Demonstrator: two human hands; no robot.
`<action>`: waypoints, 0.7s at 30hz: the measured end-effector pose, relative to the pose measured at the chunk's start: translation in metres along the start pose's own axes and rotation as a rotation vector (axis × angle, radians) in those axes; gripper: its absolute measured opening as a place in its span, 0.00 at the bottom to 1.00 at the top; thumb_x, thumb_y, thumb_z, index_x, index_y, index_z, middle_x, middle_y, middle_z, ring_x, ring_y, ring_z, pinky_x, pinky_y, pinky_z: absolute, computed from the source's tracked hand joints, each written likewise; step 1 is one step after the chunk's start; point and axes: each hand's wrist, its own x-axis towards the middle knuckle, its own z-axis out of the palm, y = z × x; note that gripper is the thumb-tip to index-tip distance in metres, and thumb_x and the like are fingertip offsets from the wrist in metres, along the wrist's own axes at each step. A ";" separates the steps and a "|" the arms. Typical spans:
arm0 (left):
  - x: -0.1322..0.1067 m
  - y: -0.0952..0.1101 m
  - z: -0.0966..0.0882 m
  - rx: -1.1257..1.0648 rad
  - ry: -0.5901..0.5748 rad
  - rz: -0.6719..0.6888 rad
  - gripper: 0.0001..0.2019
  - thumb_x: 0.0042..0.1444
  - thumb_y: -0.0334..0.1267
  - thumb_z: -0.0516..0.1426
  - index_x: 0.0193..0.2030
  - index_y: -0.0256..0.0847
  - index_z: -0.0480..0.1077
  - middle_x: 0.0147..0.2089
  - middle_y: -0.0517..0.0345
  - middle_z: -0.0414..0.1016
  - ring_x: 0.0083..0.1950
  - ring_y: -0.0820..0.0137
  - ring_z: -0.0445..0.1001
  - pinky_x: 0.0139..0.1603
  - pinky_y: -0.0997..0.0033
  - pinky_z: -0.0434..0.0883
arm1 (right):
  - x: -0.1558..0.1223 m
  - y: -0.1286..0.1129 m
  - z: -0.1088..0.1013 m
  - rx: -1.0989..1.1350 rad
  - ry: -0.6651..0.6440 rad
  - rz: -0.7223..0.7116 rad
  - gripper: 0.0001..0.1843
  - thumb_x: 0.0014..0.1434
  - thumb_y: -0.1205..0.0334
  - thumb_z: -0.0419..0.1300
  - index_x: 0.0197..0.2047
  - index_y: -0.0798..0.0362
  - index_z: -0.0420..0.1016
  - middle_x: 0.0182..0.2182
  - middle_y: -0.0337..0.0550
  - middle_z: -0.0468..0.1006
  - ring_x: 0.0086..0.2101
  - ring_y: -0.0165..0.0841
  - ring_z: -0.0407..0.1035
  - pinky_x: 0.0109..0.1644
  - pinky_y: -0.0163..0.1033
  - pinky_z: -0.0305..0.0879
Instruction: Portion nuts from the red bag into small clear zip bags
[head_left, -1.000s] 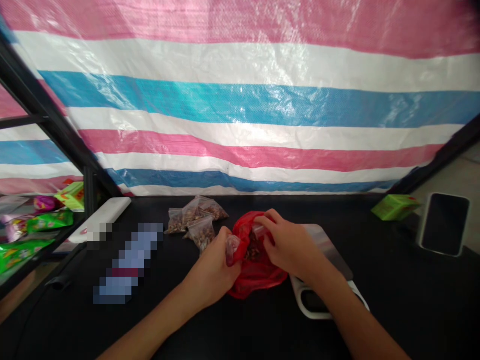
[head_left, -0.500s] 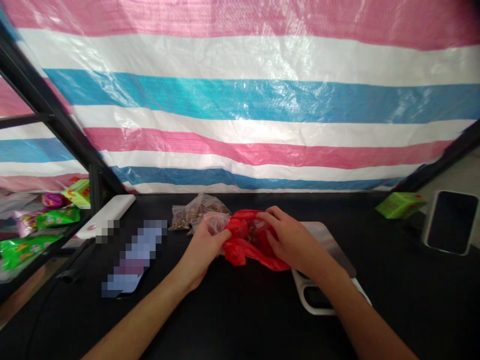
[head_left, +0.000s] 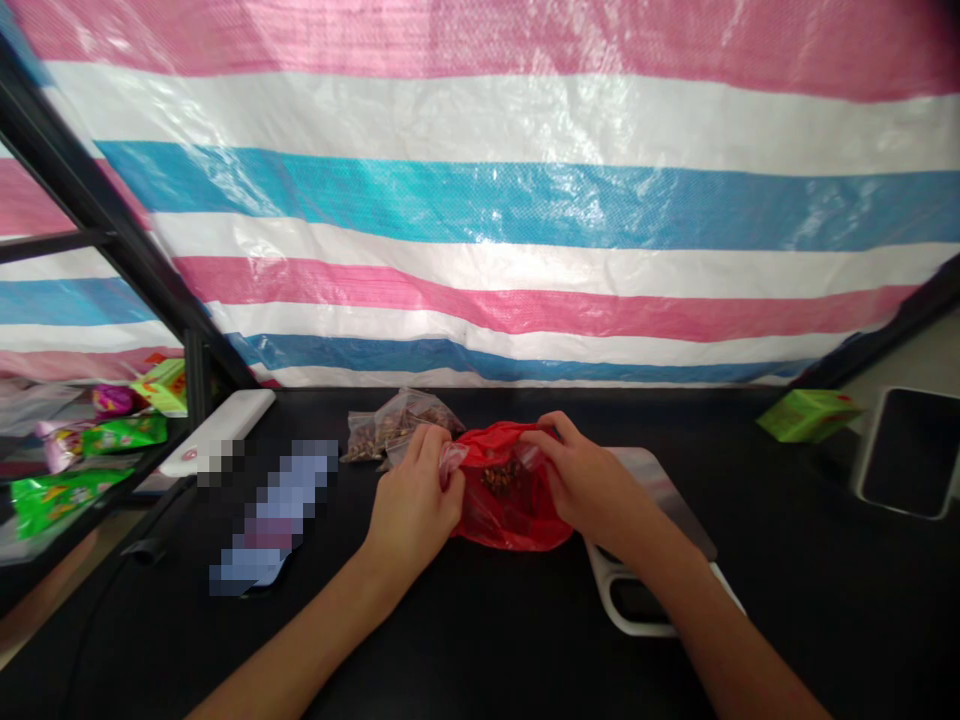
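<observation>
Bag of red plastic [head_left: 514, 525] mid black tabletop [head_left: 495, 630], mouth spread between left hand [head_left: 416, 490] and right hand [head_left: 589, 475], both pinched closed on opposite rims. Scale [head_left: 667, 490] just right; clear bags [head_left: 397, 420] far left; broad stretch on near side; far edge along striped sheet [head_left: 487, 270].

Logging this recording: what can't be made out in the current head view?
In the head view:
Brown pieces in the red translucent plastic bag: too small and blurred to identify.
Clear plastic bags: overlap and the left hand hide how many.
White-and-silver flat scale: right arm hides part.
Blue-screened flat device: pixelation hides its screen.
Pale-rimmed black-screened device: cut by the right edge.
</observation>
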 end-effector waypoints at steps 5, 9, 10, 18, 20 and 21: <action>0.004 -0.001 0.000 0.058 0.086 0.186 0.11 0.57 0.28 0.56 0.45 0.43 0.63 0.49 0.50 0.69 0.53 0.56 0.70 0.54 0.55 0.70 | 0.002 0.001 0.006 -0.109 -0.024 0.044 0.32 0.56 0.80 0.51 0.61 0.51 0.71 0.59 0.51 0.67 0.40 0.35 0.76 0.44 0.39 0.70; -0.002 0.008 -0.010 -0.054 -0.001 0.371 0.15 0.53 0.32 0.61 0.46 0.42 0.63 0.53 0.47 0.65 0.55 0.55 0.66 0.57 0.51 0.68 | 0.002 -0.001 0.007 -0.227 -0.066 0.077 0.31 0.56 0.80 0.52 0.60 0.52 0.72 0.57 0.52 0.69 0.40 0.37 0.76 0.42 0.40 0.68; -0.005 0.011 -0.012 -0.068 0.001 0.422 0.14 0.54 0.31 0.61 0.45 0.42 0.63 0.52 0.47 0.66 0.54 0.55 0.66 0.56 0.51 0.67 | 0.001 -0.002 0.007 -0.252 -0.067 0.079 0.29 0.56 0.80 0.53 0.59 0.52 0.73 0.56 0.52 0.70 0.41 0.38 0.75 0.42 0.40 0.68; -0.034 0.031 -0.002 0.008 -0.294 0.406 0.07 0.57 0.31 0.55 0.39 0.45 0.60 0.35 0.58 0.75 0.33 0.63 0.75 0.34 0.64 0.61 | 0.000 -0.001 0.012 -0.309 -0.072 0.081 0.27 0.56 0.79 0.54 0.56 0.52 0.74 0.53 0.51 0.72 0.46 0.42 0.73 0.44 0.42 0.66; -0.032 0.030 0.003 0.059 -0.366 0.235 0.06 0.60 0.33 0.54 0.41 0.46 0.60 0.36 0.57 0.77 0.32 0.61 0.77 0.31 0.65 0.58 | 0.000 0.000 0.013 -0.290 -0.060 0.078 0.26 0.56 0.78 0.54 0.56 0.52 0.74 0.54 0.50 0.72 0.46 0.42 0.73 0.44 0.41 0.65; -0.030 0.029 0.005 0.064 -0.376 0.169 0.05 0.61 0.33 0.53 0.42 0.46 0.60 0.36 0.57 0.78 0.33 0.60 0.78 0.31 0.65 0.58 | 0.000 0.000 0.013 -0.283 -0.055 0.079 0.26 0.56 0.77 0.54 0.56 0.53 0.73 0.54 0.50 0.72 0.47 0.42 0.73 0.44 0.41 0.65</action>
